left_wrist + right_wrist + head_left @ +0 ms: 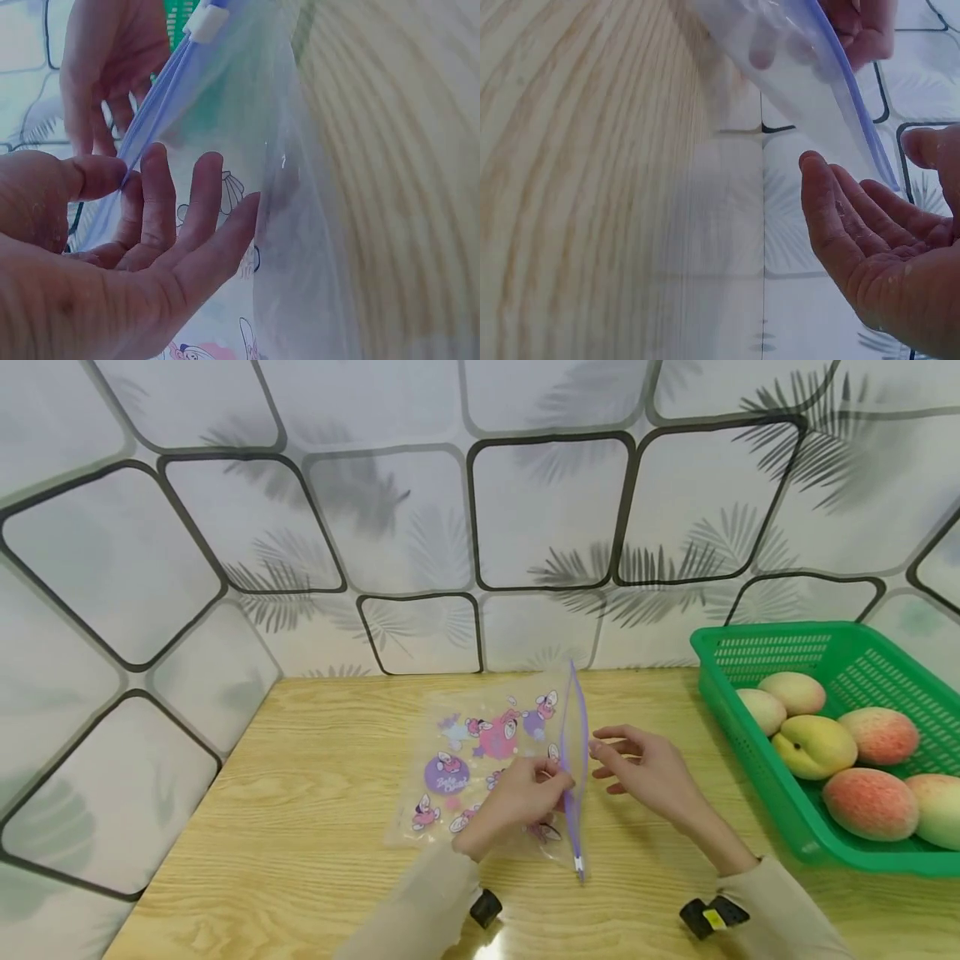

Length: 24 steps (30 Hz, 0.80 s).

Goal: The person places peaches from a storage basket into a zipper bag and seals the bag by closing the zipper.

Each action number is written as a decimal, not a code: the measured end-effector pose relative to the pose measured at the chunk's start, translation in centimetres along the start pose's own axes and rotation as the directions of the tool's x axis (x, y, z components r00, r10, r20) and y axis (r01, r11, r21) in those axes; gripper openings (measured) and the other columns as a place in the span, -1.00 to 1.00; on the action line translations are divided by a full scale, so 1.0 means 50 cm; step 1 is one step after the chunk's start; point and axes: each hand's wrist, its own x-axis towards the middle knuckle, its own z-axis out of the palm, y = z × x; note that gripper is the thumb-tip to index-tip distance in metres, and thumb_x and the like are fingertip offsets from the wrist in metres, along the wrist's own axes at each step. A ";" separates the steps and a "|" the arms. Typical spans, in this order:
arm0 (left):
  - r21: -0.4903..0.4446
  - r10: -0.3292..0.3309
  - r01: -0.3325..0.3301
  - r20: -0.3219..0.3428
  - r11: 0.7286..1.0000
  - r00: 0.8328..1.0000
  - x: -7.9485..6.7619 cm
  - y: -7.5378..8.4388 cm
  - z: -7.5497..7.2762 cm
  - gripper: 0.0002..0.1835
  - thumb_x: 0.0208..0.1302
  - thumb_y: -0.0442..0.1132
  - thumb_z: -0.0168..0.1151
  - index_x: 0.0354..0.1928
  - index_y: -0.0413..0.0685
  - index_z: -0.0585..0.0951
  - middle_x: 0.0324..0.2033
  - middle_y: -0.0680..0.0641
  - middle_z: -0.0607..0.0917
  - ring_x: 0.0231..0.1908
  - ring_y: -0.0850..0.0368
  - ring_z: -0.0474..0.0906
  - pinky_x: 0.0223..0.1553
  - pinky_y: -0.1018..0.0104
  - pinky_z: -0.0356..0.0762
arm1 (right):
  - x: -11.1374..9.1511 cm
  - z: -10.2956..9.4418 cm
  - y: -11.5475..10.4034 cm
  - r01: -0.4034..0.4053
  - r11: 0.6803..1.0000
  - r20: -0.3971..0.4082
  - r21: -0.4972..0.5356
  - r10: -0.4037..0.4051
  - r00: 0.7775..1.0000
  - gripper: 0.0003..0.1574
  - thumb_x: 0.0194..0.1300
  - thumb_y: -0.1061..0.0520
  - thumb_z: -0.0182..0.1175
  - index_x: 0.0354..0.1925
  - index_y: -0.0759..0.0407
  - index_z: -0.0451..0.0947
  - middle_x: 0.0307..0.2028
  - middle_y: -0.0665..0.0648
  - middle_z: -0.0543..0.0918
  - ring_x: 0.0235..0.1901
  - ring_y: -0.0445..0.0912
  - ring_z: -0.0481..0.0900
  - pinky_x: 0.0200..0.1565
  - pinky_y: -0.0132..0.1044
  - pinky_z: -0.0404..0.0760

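Note:
A clear zip bag (447, 774) with pink and purple cartoon prints lies on the wooden table, its mouth facing right. The two purple zip strips (586, 727) stand apart in the middle. A white slider (208, 24) sits at the mouth's near end. My left hand (525, 789) pinches one strip between thumb and index finger, the other fingers spread against the plastic. Just right of the mouth is my right hand (648, 768), its fingers relaxed and slightly bent, nothing between them. Whether its fingertips touch the bag I cannot tell.
On the right stands a green plastic basket (738, 777) holding several peaches, among them a yellow one (815, 747) and a red one (870, 803). Patterned cloth walls (551, 510) close off the back and left sides of the table (262, 827).

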 end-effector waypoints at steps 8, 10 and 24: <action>-0.135 0.031 -0.031 -0.002 0.990 1.000 -0.001 -0.002 0.007 -0.74 0.37 -0.14 0.14 -0.46 -0.09 0.54 -0.43 0.00 0.63 -0.40 -0.01 0.78 -0.37 0.24 0.81 | 0.007 0.008 -0.008 -0.005 0.999 -0.050 0.054 0.008 0.999 -0.43 0.42 0.22 0.26 0.26 0.32 0.27 -0.16 0.41 0.74 -0.42 -0.03 0.78 -0.43 -0.19 0.79; -0.219 0.023 -0.036 -0.062 0.975 0.998 -0.001 0.002 -0.002 -0.74 0.34 -0.16 0.18 -0.51 -0.07 0.51 -0.42 0.02 0.58 -0.34 0.02 0.77 -0.23 0.17 0.83 | 0.004 0.003 -0.006 0.010 0.999 -0.087 0.035 -0.007 0.996 -0.47 0.41 0.26 0.26 0.20 0.29 0.22 -0.23 0.41 0.74 -0.51 -0.06 0.73 -0.50 -0.16 0.77; -0.354 -0.003 -0.001 -0.012 0.935 1.000 0.007 0.024 -0.049 -0.65 0.30 -0.36 0.22 0.06 -0.14 0.36 -0.19 -0.14 0.66 -0.23 0.06 0.70 -0.21 0.01 0.83 | 0.011 0.000 -0.012 0.271 0.892 0.021 -0.361 -0.283 0.959 -0.38 0.14 0.14 0.53 0.13 0.35 0.61 -0.05 0.31 0.74 -0.43 -0.20 0.52 -0.50 -0.42 0.51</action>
